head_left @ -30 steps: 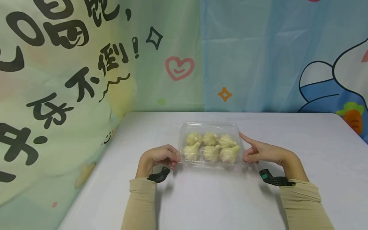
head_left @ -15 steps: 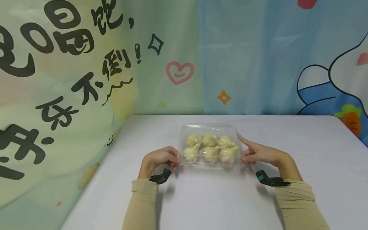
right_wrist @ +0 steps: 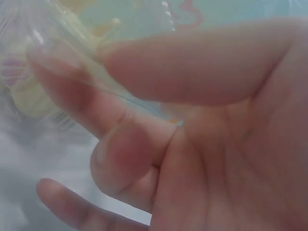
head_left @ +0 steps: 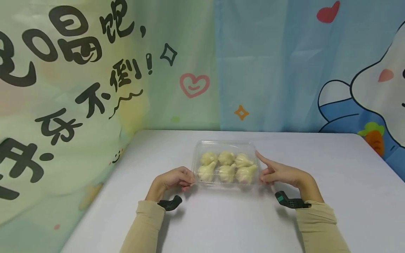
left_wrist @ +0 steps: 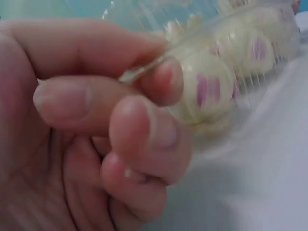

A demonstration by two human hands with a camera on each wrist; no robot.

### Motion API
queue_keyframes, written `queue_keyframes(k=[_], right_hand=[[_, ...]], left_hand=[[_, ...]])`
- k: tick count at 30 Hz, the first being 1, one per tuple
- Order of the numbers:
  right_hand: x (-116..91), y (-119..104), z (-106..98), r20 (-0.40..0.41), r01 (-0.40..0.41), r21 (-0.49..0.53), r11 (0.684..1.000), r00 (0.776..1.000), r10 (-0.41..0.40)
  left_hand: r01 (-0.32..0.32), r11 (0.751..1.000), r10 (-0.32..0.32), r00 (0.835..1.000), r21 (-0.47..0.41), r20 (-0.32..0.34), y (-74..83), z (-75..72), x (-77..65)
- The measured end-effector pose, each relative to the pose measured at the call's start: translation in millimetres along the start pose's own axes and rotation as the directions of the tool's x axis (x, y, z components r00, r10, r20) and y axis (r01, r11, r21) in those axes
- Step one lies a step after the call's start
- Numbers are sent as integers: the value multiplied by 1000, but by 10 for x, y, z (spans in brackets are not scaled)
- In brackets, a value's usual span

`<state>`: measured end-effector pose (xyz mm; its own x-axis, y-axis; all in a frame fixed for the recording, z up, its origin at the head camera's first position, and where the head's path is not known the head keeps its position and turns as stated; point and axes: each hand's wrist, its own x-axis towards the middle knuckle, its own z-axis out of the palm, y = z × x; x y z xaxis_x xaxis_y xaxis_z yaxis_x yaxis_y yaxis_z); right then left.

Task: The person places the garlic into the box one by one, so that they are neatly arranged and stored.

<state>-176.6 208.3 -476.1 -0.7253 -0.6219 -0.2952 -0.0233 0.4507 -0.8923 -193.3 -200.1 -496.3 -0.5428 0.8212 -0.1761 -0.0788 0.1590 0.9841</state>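
Note:
A clear plastic clamshell box (head_left: 225, 145) sits toward the back of the white table, its lid down. Inside, pale garlic bulbs (head_left: 207, 172) with purplish patches lie in two rows. My left hand (head_left: 177, 177) is at the box's near left corner. In the left wrist view, its thumb and index finger (left_wrist: 166, 82) pinch the thin plastic rim. At the opposite side is my right hand (head_left: 281, 172), its index finger stretched along the right edge. The right wrist view shows plastic between the thumb (right_wrist: 163, 67) and a finger seen through it.
A white tabletop (head_left: 234, 221) spreads around the box. Behind it hangs a printed backdrop (head_left: 265, 70) with a heart and a cartoon rabbit; another printed cloth (head_left: 79, 140) with black characters runs along the left. Each wrist wears a black camera mount (head_left: 171, 203).
The head view has shifted, so box, hands and backdrop all appear lower and slightly further left. Both hands stay at the same sides of the box.

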Motion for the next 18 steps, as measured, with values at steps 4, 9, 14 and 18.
queue_keyframes(k=[4, 9, 14, 18], right_hand=[[-9, 14, 14, 5, 4, 24, 1000, 1000, -4], [4, 14, 24, 27, 12, 24, 1000, 1000, -13], [-104, 10, -66, 4, 17, 3, 1000, 1000, -17], [-161, -7, -137, 17, 38, -5, 999, 999, -38]], left_hand=[[21, 999, -22, 998, 29, 56, 24, 4, -19], [152, 985, -154, 988, 85, 19, 132, -26, -128], [275, 957, -270, 960, 92, -70, 228, -55, -146], [320, 944, -312, 944, 78, -104, 240, -74, -143]])
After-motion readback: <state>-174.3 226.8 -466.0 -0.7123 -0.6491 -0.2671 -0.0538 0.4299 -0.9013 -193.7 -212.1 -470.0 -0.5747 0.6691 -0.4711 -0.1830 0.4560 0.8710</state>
